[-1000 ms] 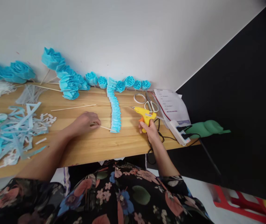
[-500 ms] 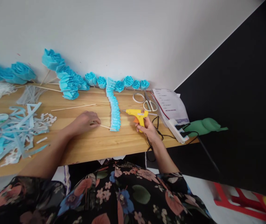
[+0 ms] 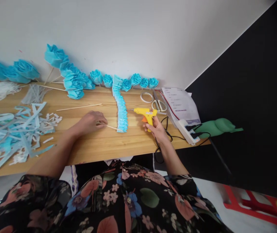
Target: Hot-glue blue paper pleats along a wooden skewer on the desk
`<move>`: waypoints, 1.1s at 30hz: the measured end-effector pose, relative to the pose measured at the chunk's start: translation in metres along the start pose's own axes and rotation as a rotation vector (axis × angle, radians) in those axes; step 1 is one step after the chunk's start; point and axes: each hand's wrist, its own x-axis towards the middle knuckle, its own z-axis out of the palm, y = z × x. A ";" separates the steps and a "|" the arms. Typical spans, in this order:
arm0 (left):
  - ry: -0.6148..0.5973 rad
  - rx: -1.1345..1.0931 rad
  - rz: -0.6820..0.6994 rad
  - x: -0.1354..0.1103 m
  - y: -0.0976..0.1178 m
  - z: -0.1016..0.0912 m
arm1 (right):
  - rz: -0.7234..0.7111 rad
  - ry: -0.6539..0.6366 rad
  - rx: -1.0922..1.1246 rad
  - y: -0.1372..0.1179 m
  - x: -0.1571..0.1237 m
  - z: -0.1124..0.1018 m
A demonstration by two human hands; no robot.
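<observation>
My left hand (image 3: 93, 122) pinches a thin wooden stick (image 3: 111, 127) low over the table. The stick's far tip meets the near end of a long pleated blue paper strip (image 3: 122, 111), which runs across the wood toward the wall. To the right of that strip, my right hand (image 3: 156, 129) grips a yellow hot glue gun (image 3: 145, 112) by its handle. The gun's nozzle points left, at the strip but apart from it. Another wooden stick (image 3: 79, 107) lies beyond my left hand.
Blue paper roses (image 3: 72, 81) line the wall. Paper scraps (image 3: 19, 132) are heaped at left. Scissors (image 3: 158, 104), a tape roll (image 3: 146, 97), printed sheets (image 3: 181, 105) and a power strip (image 3: 187, 131) sit at right. A black cord (image 3: 169, 132) hangs near my right wrist.
The view has shifted slightly, so everything sits a little higher and further right. Both hands keep their holds on the stick and glue gun, which look unmoved relative to the strip.
</observation>
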 end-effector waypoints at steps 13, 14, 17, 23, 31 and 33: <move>-0.017 -0.022 -0.004 -0.001 -0.006 0.001 | 0.001 0.020 -0.021 -0.011 -0.003 0.006; -0.016 -0.022 -0.006 -0.001 -0.008 0.001 | 0.000 0.018 -0.022 -0.011 -0.003 0.006; -0.004 -0.027 0.009 -0.001 -0.011 0.003 | 0.015 0.040 0.002 -0.012 -0.010 0.007; 0.011 -0.029 0.034 -0.001 -0.008 0.002 | 0.114 0.070 0.133 -0.017 -0.038 0.008; -0.001 0.043 -0.048 0.002 -0.002 0.004 | 0.124 -0.095 -0.043 -0.025 -0.066 0.004; -0.010 0.047 -0.057 0.002 -0.001 0.003 | 0.097 -0.099 -0.075 -0.018 -0.072 0.006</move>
